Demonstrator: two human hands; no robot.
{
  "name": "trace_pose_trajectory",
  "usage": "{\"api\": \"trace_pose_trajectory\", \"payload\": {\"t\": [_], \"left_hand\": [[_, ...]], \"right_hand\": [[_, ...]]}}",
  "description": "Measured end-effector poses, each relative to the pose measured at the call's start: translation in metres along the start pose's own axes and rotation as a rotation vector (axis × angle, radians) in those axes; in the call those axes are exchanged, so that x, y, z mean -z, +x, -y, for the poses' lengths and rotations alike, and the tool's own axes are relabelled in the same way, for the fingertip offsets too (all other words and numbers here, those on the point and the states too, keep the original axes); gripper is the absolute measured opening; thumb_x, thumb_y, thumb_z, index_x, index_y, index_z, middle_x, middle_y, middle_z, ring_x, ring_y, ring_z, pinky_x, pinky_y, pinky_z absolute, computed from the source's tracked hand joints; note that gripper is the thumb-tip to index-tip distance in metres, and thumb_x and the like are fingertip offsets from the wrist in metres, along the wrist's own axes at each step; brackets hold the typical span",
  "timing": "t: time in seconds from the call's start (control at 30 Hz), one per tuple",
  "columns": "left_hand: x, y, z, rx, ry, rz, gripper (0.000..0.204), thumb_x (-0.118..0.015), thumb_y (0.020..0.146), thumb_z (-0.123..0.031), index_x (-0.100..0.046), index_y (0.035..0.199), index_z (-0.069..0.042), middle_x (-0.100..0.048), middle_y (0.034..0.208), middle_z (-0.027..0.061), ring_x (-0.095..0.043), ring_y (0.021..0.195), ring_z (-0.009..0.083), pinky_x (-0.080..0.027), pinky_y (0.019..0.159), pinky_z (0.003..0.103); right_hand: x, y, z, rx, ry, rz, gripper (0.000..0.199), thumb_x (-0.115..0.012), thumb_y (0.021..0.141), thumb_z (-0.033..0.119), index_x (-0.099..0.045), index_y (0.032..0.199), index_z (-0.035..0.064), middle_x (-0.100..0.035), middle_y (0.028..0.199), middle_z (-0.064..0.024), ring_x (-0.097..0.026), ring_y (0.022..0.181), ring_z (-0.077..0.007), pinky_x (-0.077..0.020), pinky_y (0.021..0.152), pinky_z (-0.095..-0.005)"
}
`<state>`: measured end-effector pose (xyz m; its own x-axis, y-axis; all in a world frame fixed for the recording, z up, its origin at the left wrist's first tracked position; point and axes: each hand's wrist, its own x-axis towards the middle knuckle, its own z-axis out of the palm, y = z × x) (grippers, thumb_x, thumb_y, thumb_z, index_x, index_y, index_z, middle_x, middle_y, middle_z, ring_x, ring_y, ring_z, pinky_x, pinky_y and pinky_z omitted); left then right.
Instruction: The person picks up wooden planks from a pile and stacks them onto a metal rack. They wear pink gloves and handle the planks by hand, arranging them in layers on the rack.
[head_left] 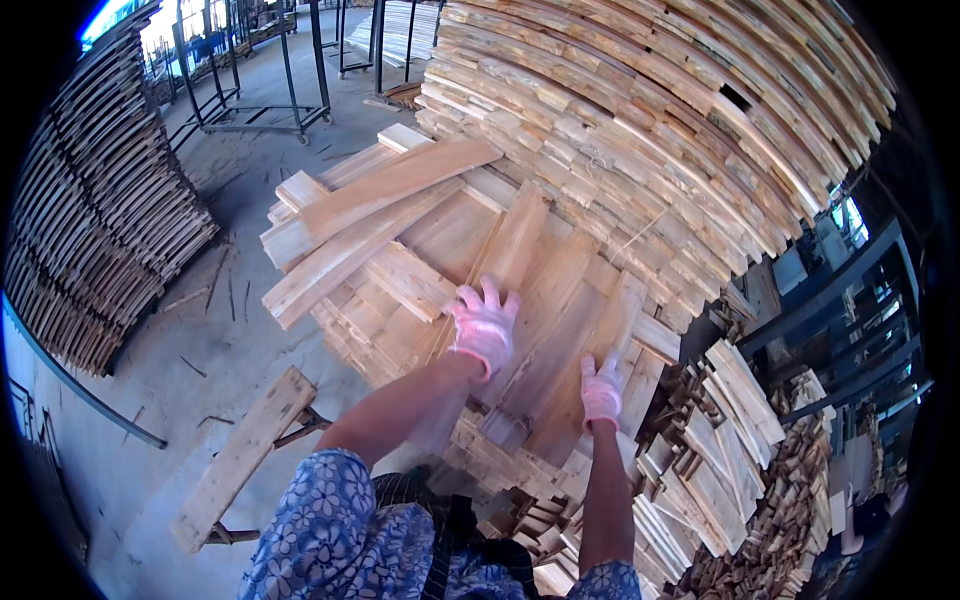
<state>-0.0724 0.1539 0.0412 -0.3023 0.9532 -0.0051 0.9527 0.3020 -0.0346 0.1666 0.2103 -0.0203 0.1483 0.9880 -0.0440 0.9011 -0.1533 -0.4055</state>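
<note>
A low stack of pale wooden boards (420,280) lies in front of me. My left hand (484,325), in a pink and white glove, rests palm down with fingers spread on a long board (515,240) at the top of the stack. My right hand (602,390), gloved the same way, presses flat on the boards at the stack's near right edge. Neither hand is closed around anything. Several long planks (390,190) lie skewed across the far left of the stack.
A tall wall of stacked boards (680,110) rises behind and to the right. Another stack (100,220) stands on the left. A wooden bench (245,455) sits at lower left on the concrete floor. Metal racks (260,70) stand far back. Short offcuts (720,470) are heaped at right.
</note>
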Motion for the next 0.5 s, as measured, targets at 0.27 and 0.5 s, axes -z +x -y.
{"api": "trace_pose_trajectory", "payload": {"t": [0.27,0.5], "left_hand": [[0.026,-0.06,0.056,-0.034,-0.46,0.082,0.076,-0.07,0.088,-0.042,-0.038,0.155,-0.025,-0.038,0.153,0.0266,-0.052,0.128,0.049,-0.048,0.102,0.058],[0.005,-0.091,0.054,-0.043,-0.284,0.187,0.091,-0.077,0.08,-0.037,-0.031,0.159,-0.027,-0.025,0.161,0.0288,-0.053,0.126,0.051,-0.049,0.101,0.057]], "right_hand": [[0.028,-0.074,0.031,0.347,0.088,-0.148,0.054,-0.063,0.098,0.045,-0.058,0.139,0.0101,-0.064,0.129,-0.0274,-0.063,0.117,-0.0438,-0.0509,0.1,-0.0487],[-0.014,-0.104,0.088,0.226,0.566,0.276,0.059,-0.064,0.099,0.045,-0.056,0.144,0.0087,-0.064,0.137,-0.0227,-0.059,0.132,-0.032,-0.0457,0.108,-0.0392]]}}
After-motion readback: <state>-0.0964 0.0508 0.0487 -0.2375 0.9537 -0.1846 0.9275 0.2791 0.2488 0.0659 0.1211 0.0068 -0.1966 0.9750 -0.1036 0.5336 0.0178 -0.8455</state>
